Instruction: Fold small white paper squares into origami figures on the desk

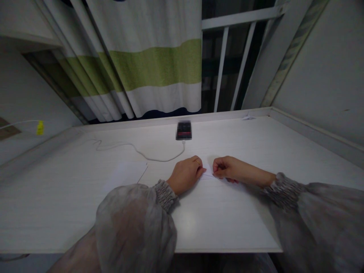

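While the left hand (185, 175) pinches one side of a small white paper (208, 171) on the desk (57, 193), the right hand (228, 168) grips the other (underside hidden from me). Light, even pressure should keep the edges true.

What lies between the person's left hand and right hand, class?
White paper lies between the left hand and the right hand, touched by both, in the head view.
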`<action>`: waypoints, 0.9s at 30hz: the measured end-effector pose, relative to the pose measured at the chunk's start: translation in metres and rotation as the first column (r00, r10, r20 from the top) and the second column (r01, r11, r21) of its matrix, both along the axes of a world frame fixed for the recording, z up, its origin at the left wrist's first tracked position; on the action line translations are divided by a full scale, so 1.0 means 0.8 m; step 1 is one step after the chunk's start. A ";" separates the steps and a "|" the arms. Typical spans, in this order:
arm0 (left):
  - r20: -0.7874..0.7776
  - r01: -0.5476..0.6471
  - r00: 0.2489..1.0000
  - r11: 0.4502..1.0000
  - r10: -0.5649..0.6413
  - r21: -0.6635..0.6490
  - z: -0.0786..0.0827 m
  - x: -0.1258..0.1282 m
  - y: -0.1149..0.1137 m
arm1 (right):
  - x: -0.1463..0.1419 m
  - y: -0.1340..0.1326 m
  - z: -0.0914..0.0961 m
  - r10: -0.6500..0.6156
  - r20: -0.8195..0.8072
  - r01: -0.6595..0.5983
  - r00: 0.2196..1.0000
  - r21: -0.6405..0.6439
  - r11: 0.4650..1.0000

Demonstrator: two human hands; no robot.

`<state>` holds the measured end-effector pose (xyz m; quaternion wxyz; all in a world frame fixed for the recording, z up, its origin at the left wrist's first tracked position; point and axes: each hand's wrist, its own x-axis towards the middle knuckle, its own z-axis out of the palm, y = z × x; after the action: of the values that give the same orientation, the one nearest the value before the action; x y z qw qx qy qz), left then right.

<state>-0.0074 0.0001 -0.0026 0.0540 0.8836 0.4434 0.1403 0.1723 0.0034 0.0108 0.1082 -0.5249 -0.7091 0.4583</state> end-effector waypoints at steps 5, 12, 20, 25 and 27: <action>0.005 0.000 1.000 1.000 0.000 0.008 -0.002 0.000 -0.001 | 0.000 0.003 0.004 0.043 0.001 -0.043 0.999 -0.044 0.998; 0.014 -0.009 1.000 1.000 0.009 0.013 -0.004 0.000 -0.002 | -0.003 0.004 0.008 0.028 0.042 -0.023 0.999 -0.097 0.995; 0.014 0.001 1.000 0.999 -0.002 0.042 -0.006 0.000 -0.003 | -0.004 0.004 0.013 0.034 0.045 -0.028 0.998 -0.135 0.990; 0.022 -0.012 1.000 1.000 0.011 0.024 -0.006 0.000 -0.003 | -0.004 0.003 0.015 0.028 0.045 -0.021 0.999 -0.145 0.989; 0.025 -0.011 1.000 1.000 0.011 0.018 -0.005 0.000 -0.002 | -0.004 0.003 0.016 0.031 0.043 -0.024 0.999 -0.143 0.989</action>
<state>-0.0073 -0.0018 -0.0070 0.0507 0.8798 0.4462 0.1558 0.1688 0.0057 0.0236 0.0483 -0.5315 -0.6840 0.4972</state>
